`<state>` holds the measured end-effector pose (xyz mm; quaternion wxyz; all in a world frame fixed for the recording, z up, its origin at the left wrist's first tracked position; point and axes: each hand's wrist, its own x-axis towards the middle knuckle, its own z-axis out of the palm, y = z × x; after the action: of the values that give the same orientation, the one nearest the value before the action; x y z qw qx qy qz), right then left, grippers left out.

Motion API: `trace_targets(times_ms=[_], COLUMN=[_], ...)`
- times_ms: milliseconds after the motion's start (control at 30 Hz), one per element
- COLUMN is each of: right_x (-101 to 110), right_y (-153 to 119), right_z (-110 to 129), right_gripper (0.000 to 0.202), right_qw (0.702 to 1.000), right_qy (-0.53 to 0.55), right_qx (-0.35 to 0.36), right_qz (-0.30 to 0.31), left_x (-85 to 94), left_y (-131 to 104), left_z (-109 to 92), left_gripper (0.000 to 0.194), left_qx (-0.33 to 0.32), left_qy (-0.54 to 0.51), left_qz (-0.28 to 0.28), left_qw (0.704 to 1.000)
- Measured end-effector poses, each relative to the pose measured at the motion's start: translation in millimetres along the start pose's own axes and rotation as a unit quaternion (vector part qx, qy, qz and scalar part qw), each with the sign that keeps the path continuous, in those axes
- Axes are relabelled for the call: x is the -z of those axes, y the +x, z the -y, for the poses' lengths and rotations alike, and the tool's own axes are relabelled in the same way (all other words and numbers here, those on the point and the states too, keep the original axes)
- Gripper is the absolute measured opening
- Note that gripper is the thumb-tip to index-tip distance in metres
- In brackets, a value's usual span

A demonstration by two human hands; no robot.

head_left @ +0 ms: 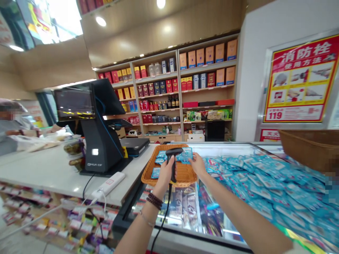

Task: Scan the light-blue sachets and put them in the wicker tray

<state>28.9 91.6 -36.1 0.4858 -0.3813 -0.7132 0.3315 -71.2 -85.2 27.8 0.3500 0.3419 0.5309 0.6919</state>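
My left hand (164, 174) grips a black barcode scanner (173, 155) by its handle, the head aimed right over a flat wicker tray (182, 174). A black cable runs from the scanner down past my wrist. My right hand (197, 164) holds a small blue packet (186, 154) just in front of the scanner head. A few more blue packets (160, 157) lie in the tray, which rests on the glass lid of a chest freezer (185, 211).
A big heap of blue packets (265, 180) covers the freezer lid to the right. A black checkout terminal (99, 141) and a white power strip (108, 183) stand on the white counter (45, 169) at left. Another person (10, 123) is at far left. Brown basket (309, 146) at right.
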Motion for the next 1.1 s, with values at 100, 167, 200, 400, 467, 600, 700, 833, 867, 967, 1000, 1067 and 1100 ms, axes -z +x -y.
trace_targets(times_ms=[100,167,200,400,467,600,700,833,867,967,1000,1067,1100], right_x=[4.8,7.7,8.9,13.3,17.7,44.1,84.7,162.2,183.1,240.7,256.8,283.1,293.3], right_y=[-0.9,-1.2,-1.2,0.4,0.0,-3.6,-6.9,-12.7,-14.7,-20.8,-22.4,-24.5,-25.0], right_z=[1.4,2.3,2.7,2.7,0.4,-11.6,-28.1,-54.5,-60.5,-74.0,-76.5,-78.2,-77.6], right_gripper=[0.025,0.024,0.024,0.025,0.025,0.024,0.025,0.027,0.027,0.027,0.026,0.026,0.026], right_qw=[1.0,1.0,1.0,0.999,0.998,0.998,0.996,0.987,0.983,0.968,0.962,0.95,0.943], right_qy=[0.013,0.022,0.026,0.044,0.042,0.025,-0.001,-0.06,-0.079,-0.146,-0.17,-0.22,-0.245], right_qx=[-0.006,-0.007,-0.008,-0.022,-0.031,-0.053,-0.074,-0.098,-0.102,-0.112,-0.115,-0.118,-0.117], right_qz=[-0.006,-0.007,-0.007,-0.012,-0.017,-0.034,-0.058,-0.116,-0.132,-0.172,-0.18,-0.189,-0.192], left_x=[-3.6,-4.9,-5.3,-8.5,-12.8,-31.3,-53.5,-91.9,-102.7,-136.0,-146.6,-165.1,-172.5], left_y=[-5.2,-7.7,-8.8,-11.2,-10.9,-10.2,-8.0,-2.2,-0.7,3.3,4.1,4.6,4.3], left_z=[-3.2,-5.1,-5.9,-9.3,-8.7,0.2,14.6,36.5,41.2,52.4,55.2,59.4,60.8], left_gripper=[0.056,0.055,0.054,0.052,0.055,0.063,0.066,0.069,0.07,0.069,0.069,0.069,0.068], left_qx=[0.007,0.005,0.005,0.001,0.005,0.021,0.05,0.075,0.076,0.074,0.073,0.077,0.079], left_qy=[0.002,0.003,0.004,0.004,0.005,-0.01,-0.013,-0.01,-0.012,-0.018,-0.017,-0.012,-0.013], left_qz=[0.001,0.001,0.002,0.008,0.014,0.051,0.112,0.15,0.154,0.166,0.17,0.18,0.188], left_qw=[1.0,1.0,1.0,1.0,1.0,0.998,0.992,0.986,0.985,0.983,0.983,0.981,0.979])
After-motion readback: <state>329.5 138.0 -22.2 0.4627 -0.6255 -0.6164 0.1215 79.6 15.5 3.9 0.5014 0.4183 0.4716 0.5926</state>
